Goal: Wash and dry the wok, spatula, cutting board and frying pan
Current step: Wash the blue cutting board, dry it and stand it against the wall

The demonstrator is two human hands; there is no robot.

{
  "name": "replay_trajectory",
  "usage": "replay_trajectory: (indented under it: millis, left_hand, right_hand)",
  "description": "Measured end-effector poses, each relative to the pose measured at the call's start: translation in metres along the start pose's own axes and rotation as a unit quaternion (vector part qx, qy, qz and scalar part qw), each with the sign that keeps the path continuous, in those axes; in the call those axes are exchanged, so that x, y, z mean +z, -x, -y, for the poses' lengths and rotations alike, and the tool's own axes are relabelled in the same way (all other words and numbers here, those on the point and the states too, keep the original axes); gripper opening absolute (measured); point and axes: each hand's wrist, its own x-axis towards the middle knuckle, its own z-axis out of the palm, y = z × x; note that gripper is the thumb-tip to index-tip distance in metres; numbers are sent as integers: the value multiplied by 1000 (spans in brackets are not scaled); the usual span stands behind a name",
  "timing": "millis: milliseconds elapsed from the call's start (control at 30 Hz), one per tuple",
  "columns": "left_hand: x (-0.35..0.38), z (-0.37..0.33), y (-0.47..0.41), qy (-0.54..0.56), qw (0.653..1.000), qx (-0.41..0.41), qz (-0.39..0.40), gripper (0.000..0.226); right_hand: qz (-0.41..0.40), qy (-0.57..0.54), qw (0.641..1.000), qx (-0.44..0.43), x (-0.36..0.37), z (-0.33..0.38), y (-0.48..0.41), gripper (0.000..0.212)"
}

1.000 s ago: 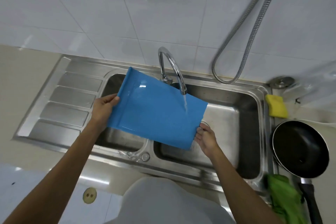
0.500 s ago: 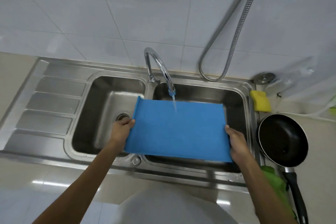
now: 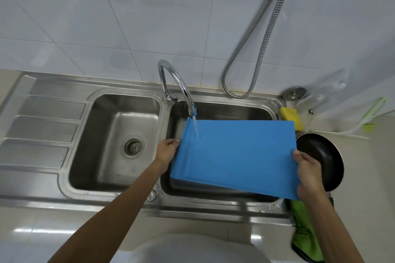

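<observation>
I hold a blue cutting board over the right basin of the steel sink. My left hand grips its left edge and my right hand grips its right edge. Water runs from the chrome faucet onto the board's upper left corner. A black frying pan sits on the counter right of the sink, partly hidden by the board and my right hand. No wok or spatula is in view.
A yellow sponge lies at the sink's back right corner. A green cloth hangs at the counter's front edge below the pan. The left basin holds only its drain. A metal hose loops down the tiled wall.
The board has moved right, from over the divider between basins to over the right basin, and its right end now overlaps the pan. The water now lands near its left corner.
</observation>
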Motion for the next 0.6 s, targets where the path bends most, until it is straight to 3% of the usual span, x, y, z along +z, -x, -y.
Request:
replay_trajectory:
  millis: [233, 333, 600]
  left_hand:
    - [-8, -85, -31, 129, 989, 69, -32, 19]
    - [-7, -109, -47, 125, 989, 61, -45, 26]
    - [3, -123, -71, 97, 988, 60, -102, 16]
  right_hand:
    - [-4, -1, 1000, -2, 0, -15, 2, 24]
    - [0, 1, 1000, -6, 1, -19, 4, 28]
    - [1, 8, 999, -37, -7, -21, 2, 29]
